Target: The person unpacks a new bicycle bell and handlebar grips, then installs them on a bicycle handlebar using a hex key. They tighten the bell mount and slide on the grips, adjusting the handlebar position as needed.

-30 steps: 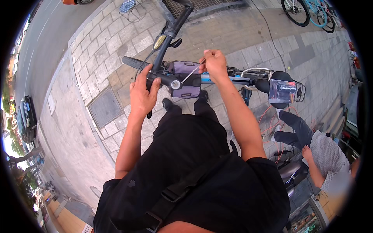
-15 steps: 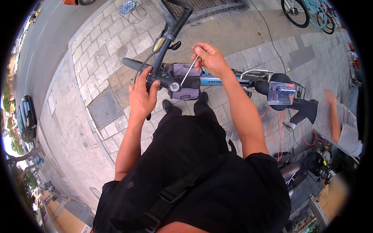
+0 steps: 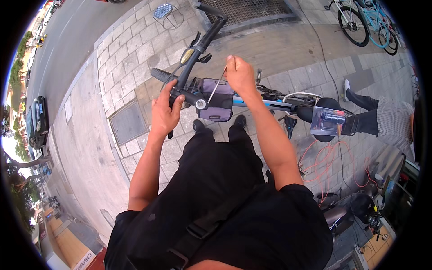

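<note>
Rod [image 3: 217,86] sits pinched in closed right fingers [image 3: 231,64].

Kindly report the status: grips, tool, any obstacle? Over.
Left grip on handlebar. Right grip holding thin metal tool. Tool tip by stem, contact unclear. No obstruction seen there.

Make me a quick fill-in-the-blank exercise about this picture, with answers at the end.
The right hand holds the thin metal tool by its ____ (upper or lower) end in the picture.
Of the handlebar and the plastic pack, the left hand touches the ____.
The stool has a ____ (round or square) seat.
Missing words: upper; handlebar; round.
</note>
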`<action>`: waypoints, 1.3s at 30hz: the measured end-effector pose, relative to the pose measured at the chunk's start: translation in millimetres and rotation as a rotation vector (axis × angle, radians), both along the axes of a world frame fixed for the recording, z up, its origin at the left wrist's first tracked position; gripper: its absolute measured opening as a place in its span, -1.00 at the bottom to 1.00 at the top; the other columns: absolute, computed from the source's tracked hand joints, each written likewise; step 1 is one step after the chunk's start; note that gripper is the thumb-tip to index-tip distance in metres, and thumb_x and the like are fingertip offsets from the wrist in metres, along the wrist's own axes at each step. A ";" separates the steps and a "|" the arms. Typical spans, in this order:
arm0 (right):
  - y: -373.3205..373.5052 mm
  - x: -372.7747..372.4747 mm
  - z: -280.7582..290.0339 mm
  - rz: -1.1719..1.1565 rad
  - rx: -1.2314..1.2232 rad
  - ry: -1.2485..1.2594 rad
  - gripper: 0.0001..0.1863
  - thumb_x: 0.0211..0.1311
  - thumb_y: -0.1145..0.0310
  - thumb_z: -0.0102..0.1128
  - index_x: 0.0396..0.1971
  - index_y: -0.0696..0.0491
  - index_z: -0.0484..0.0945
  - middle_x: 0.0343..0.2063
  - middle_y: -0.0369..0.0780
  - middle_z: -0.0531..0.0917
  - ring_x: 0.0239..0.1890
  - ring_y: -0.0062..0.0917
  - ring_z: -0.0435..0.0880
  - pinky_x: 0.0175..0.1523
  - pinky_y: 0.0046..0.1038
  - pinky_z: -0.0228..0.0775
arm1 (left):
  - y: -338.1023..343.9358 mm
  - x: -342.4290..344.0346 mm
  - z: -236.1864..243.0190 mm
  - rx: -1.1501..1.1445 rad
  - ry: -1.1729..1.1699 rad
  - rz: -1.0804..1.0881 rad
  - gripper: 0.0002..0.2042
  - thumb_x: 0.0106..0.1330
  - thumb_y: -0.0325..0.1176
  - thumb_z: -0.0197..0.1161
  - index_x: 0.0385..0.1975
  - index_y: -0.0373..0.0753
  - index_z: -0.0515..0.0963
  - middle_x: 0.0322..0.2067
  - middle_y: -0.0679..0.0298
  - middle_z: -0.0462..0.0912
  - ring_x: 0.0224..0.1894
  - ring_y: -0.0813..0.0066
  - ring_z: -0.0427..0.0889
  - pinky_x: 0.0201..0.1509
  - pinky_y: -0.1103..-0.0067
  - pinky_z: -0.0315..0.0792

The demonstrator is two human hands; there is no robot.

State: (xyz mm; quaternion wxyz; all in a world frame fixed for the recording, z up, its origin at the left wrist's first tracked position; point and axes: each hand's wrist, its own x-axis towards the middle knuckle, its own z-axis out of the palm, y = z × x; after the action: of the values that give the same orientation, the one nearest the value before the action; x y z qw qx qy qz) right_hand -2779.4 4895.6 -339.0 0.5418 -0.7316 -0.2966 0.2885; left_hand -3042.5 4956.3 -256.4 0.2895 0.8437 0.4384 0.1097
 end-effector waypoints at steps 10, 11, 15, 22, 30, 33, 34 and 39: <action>45.5 -72.0 -78.2 0.176 0.712 1.717 -0.53 0.65 -0.07 -0.10 -0.31 -0.03 0.57 -0.76 -0.47 0.25 -0.78 -0.73 0.15 -0.66 -0.56 0.01 | 9.5 -45.1 -67.2 0.130 -0.019 -0.055 -0.50 0.50 -0.10 0.26 0.38 -0.05 0.42 0.04 0.11 0.64 -0.01 0.12 0.65 0.15 0.27 0.33; 82.4 -45.2 -55.7 0.163 0.648 1.648 -0.52 0.62 -0.12 -0.05 -0.33 -0.03 0.56 -0.77 -0.48 0.23 -0.79 -0.73 0.14 -0.67 -0.56 -0.01 | 44.6 -19.2 -47.0 0.124 -0.021 -0.056 -0.48 0.50 -0.11 0.26 0.40 -0.06 0.41 0.13 0.06 0.57 0.10 0.05 0.62 0.21 0.20 0.36; 106.8 -27.7 -43.3 -0.142 0.142 1.262 -0.58 0.50 -0.11 0.08 -0.46 -0.14 0.36 -0.76 -0.46 0.20 -0.79 -0.67 0.10 -0.63 -0.48 -0.04 | 71.9 -1.5 -37.4 0.209 -0.131 -0.071 -0.48 0.49 -0.12 0.29 0.37 -0.16 0.44 0.25 -0.12 0.43 0.22 -0.16 0.52 0.30 0.14 0.43; 56.8 -105.5 -81.6 -0.579 0.216 1.232 -0.66 0.56 -0.04 -0.06 -0.37 -0.13 0.35 -0.70 -0.42 0.24 -0.74 -0.62 0.13 -0.56 -0.41 -0.02 | 9.7 -80.4 -59.2 0.583 0.012 -0.514 -0.48 0.32 -0.27 0.40 0.31 -0.04 0.51 0.34 0.19 0.45 0.53 0.05 0.21 0.50 0.03 0.07; 43.0 -70.4 -47.2 -0.648 0.320 0.768 -0.51 0.56 -0.14 -0.07 -0.29 0.02 0.50 -0.59 -0.29 0.47 -0.63 -0.50 0.40 -0.48 -0.28 0.18 | 47.9 -70.2 -53.3 0.645 0.027 -0.844 -0.52 0.23 -0.21 0.48 0.17 -0.06 0.56 0.07 0.34 0.61 0.23 0.36 0.58 0.57 0.05 0.06; 26.2 -102.6 -40.9 -0.403 -0.102 -0.029 -0.49 0.52 -0.09 -0.02 -0.26 0.12 0.55 -0.43 -0.05 0.68 -0.38 -0.16 0.67 -0.26 -0.06 0.41 | 77.2 -74.3 -54.9 0.701 0.048 -0.896 -0.55 0.25 -0.12 0.46 0.12 -0.08 0.59 -0.06 0.34 0.67 0.05 0.35 0.64 0.49 0.15 0.20; 19.8 -122.1 -36.1 -0.308 -0.259 -0.350 -0.49 0.51 -0.07 0.00 -0.25 0.16 0.56 -0.35 0.04 0.74 -0.27 -0.03 0.74 -0.16 0.01 0.48 | 87.3 -75.6 -52.9 0.703 0.088 -0.908 -0.55 0.26 -0.10 0.46 0.11 -0.08 0.60 -0.08 0.34 0.68 0.03 0.34 0.65 0.46 0.17 0.23; -57.7 -253.4 -2.8 -0.094 -0.449 -0.263 -0.54 0.50 -0.02 0.02 -0.15 0.13 0.60 -0.17 0.06 0.74 -0.01 0.08 0.70 0.06 0.06 0.47 | 91.1 -74.0 -40.3 0.691 -0.027 -0.962 -0.56 0.15 -0.13 0.51 0.02 -0.10 0.64 -0.18 0.30 0.68 0.03 0.34 0.66 0.41 0.23 0.28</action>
State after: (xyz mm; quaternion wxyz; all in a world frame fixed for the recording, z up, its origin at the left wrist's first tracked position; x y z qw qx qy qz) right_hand -3032.8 4837.9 -341.9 0.3357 -0.8775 -0.2588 0.2243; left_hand -3116.5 5047.4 -296.7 0.0206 0.9916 -0.0580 0.1134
